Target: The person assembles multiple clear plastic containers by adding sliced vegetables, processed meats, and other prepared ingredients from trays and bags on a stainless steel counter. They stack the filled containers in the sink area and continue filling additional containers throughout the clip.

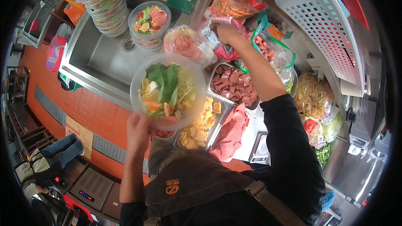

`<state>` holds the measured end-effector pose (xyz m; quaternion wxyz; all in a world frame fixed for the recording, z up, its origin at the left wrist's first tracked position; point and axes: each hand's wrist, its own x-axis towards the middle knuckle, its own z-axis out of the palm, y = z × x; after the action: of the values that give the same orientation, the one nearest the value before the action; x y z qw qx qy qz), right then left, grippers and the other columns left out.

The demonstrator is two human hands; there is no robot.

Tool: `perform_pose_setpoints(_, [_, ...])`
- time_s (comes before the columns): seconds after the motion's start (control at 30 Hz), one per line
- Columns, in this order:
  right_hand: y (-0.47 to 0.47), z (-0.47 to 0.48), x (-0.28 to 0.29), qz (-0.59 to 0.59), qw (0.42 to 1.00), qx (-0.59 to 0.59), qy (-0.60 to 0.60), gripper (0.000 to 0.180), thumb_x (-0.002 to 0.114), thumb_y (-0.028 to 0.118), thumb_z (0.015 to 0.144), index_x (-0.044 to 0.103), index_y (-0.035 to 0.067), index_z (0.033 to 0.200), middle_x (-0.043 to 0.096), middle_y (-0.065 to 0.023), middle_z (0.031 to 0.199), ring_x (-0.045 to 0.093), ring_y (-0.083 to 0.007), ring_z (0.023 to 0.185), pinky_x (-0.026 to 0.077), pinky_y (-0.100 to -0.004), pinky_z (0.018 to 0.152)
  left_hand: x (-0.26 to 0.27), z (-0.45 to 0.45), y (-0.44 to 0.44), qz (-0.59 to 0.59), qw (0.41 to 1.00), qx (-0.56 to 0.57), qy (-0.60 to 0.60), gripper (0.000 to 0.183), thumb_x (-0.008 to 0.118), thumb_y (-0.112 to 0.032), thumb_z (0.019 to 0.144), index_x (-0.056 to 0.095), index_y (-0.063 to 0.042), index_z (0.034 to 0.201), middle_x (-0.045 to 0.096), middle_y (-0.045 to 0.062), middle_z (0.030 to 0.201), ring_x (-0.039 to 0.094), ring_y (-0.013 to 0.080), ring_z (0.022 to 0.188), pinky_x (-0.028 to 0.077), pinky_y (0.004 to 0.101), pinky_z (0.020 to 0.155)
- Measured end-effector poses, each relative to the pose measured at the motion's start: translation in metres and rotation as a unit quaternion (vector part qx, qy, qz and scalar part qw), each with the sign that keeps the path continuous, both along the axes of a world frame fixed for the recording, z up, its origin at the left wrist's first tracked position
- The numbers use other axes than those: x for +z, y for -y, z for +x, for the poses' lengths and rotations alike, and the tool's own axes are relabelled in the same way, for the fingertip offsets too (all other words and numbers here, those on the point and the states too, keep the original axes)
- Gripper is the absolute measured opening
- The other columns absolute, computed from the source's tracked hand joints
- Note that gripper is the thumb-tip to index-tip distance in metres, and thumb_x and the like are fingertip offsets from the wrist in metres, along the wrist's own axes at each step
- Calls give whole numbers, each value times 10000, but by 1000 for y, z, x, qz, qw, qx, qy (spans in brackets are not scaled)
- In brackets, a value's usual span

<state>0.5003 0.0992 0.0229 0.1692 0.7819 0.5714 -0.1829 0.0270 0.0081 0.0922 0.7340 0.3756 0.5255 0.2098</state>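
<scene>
My left hand (139, 131) grips the near rim of a translucent round plastic bowl (198, 83). Leafy greens (163, 78), bean sprouts and orange-edged pieces lie inside it. My right hand (226, 33) reaches into an opened pink-and-white plastic bag (227, 53); its fingertips are hidden there, so what they hold cannot be seen. Left of that bag sits a clear bag of pink meat slices (185, 45). Below my right forearm stands a steel pan of dark red cubes (234, 84). Puffy yellow fried pieces (198, 128) fill another pan, partly behind the bowl.
Stacked filled bowls (108, 12) and a shorter bowl stack (150, 18) stand at the steel sink (103, 53). A pink cloth (230, 128) lies near a digital scale (260, 147). A white perforated basket (320, 28) is at upper right. Another person (59, 153) is at lower left.
</scene>
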Motion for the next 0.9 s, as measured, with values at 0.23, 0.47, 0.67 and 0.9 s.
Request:
perform_pose_setpoints(0.23, [-7,20,-21,76,977,-86,-180,695,561,-44,830,593,215,1473,721,-209,1202,758,-363,912,619,-505,703,-12,-33,13,10,999,37,0,236,504,-92,974,644,17,1131,672,77,823,538,106,498,414,243,394])
perform_pose_setpoints(0.47, [-8,3,1,-8,977,-153,-148,882,584,-174,654,614,184,1460,755,-228,1104,779,-348,804,622,-476,578,-26,-45,15,2,999,37,13,237,528,-115,990,657,19,1137,678,76,816,546,101,511,418,238,409])
perform_pose_setpoints(0.67, [-9,-26,34,-59,995,-82,-23,728,607,-113,738,681,199,1391,757,-157,1219,777,-322,991,635,-449,707,-22,-46,1,0,1000,1,10,228,538,-120,990,665,20,1118,676,67,817,541,97,511,417,238,409])
perform_pose_setpoints(0.9, [-7,-24,14,7,996,-82,30,428,672,37,837,734,76,1259,758,-216,1154,771,-320,1014,622,-454,815,-24,-53,-20,4,999,-38,-18,227,550,-157,1020,664,28,1083,663,61,814,535,100,504,423,239,421])
